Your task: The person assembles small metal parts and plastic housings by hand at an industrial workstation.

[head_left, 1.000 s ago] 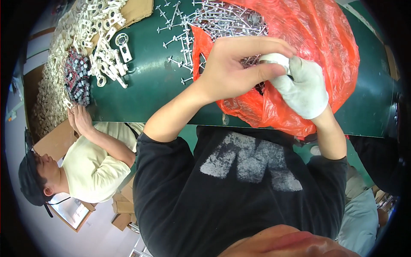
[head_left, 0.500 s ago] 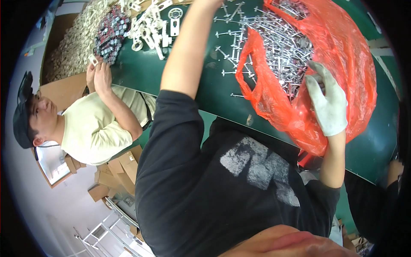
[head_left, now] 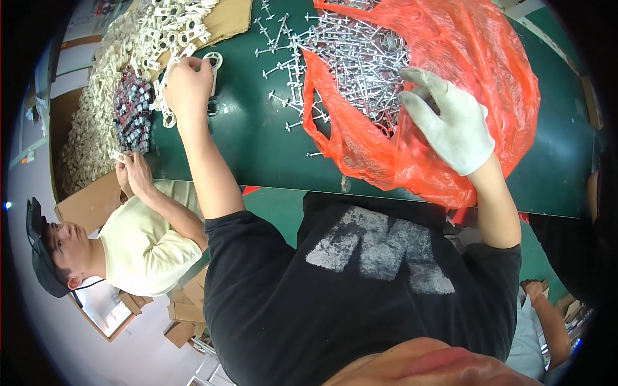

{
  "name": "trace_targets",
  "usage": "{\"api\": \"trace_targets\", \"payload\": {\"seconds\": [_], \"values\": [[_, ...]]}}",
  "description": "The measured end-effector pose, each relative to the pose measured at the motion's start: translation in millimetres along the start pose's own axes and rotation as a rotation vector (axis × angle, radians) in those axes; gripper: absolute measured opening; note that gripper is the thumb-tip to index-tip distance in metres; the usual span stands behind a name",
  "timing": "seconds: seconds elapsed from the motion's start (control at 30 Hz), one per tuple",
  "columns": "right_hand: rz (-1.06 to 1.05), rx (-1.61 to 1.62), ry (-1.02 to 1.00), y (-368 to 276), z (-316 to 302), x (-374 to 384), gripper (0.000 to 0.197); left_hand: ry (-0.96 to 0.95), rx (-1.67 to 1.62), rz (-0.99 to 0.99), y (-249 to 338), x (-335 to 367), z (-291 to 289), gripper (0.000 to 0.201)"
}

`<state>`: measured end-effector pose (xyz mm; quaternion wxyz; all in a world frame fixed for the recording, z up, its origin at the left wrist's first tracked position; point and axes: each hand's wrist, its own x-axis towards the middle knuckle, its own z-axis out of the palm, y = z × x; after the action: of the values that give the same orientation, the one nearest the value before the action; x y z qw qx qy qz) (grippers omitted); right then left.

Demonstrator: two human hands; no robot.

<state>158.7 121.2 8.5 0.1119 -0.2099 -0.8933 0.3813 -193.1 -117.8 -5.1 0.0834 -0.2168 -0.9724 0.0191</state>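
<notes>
My bare left hand (head_left: 190, 87) reaches over the white plastic parts at the left, its fingers curled and pressed together. What they hold, if anything, is hidden. A white ring-ended plastic part (head_left: 214, 61) lies right beside its fingertips. My right hand (head_left: 454, 125) wears a white glove and hovers over or rests on the near side of a red plastic bag (head_left: 496, 71); touching cannot be told for sure. Its thumb and fingers are apart, with nothing seen between them. Inside the open bag lies a heap of thin silver metal pins (head_left: 360, 64) with cross-shaped ends.
Several loose metal pins (head_left: 277, 67) lie on the green table (head_left: 251, 141) left of the bag. Farther left are a pile of dark small parts (head_left: 132, 109), a large heap of white parts (head_left: 87, 128) and cardboard (head_left: 228, 19). A co-worker's hands (head_left: 135, 174) hold a white piece near the table edge.
My left hand has come back from the far edge and moved left to the white parts. The right hand stays at the bag with its fingers spread wider. The whole view has turned.
</notes>
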Motion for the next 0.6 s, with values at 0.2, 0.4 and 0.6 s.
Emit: {"api": "trace_targets", "payload": {"seconds": [0.2, 0.4, 0.6], "values": [[-0.021, 0.014, -0.005, 1.5, -0.1, 0.9, 0.033, 0.145, -0.342, 0.21, 59.2, -13.8, -34.4, 0.035], [-0.033, -0.017, 0.003, -0.3, 2.6, 0.7, 0.034, -0.128, -0.195, 0.143, 49.0, -12.9, 8.0, 0.042], [-0.132, 0.044, 0.091, 0.7, 5.7, 2.7, 0.041, -0.135, -0.968, 0.416, 93.0, -48.9, -42.7, 0.029]]}}
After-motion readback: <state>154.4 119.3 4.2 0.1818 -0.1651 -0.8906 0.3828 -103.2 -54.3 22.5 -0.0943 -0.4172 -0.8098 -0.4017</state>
